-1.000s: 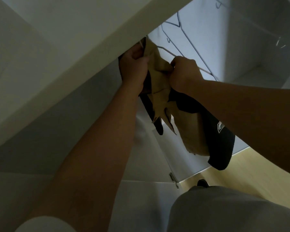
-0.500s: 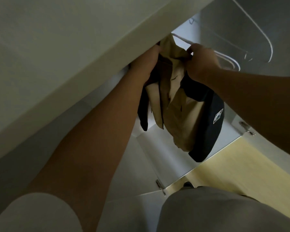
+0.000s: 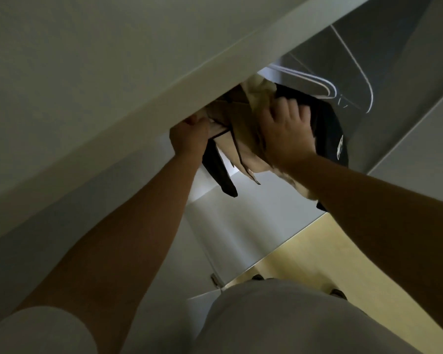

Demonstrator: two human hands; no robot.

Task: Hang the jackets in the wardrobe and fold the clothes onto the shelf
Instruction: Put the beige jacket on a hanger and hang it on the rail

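A jacket (image 3: pixel 327 129), black outside with a tan lining, hangs bunched up inside the wardrobe on a white wire hanger (image 3: pixel 315 81). My left hand (image 3: pixel 189 136) grips its tan front edge close under the wardrobe's top panel (image 3: pixel 113 98), fingertips partly hidden behind that panel. My right hand (image 3: pixel 284 129) lies over the jacket's upper part, fingers curled into the fabric where tan meets black. A black sleeve (image 3: pixel 219 172) dangles below my left hand. A small white logo shows on the black side.
More white wire hangers (image 3: pixel 356 65) hang to the right of the jacket. The wardrobe's white side wall (image 3: pixel 420 136) stands at right. Below are a white panel with a hinge (image 3: pixel 214 278), yellow wooden floor (image 3: pixel 304 251) and my feet.
The view has tilted up. My right hand moved from the hanger end onto the jacket's top and now clutches the fabric. My left hand slid lower left along the tan edge.
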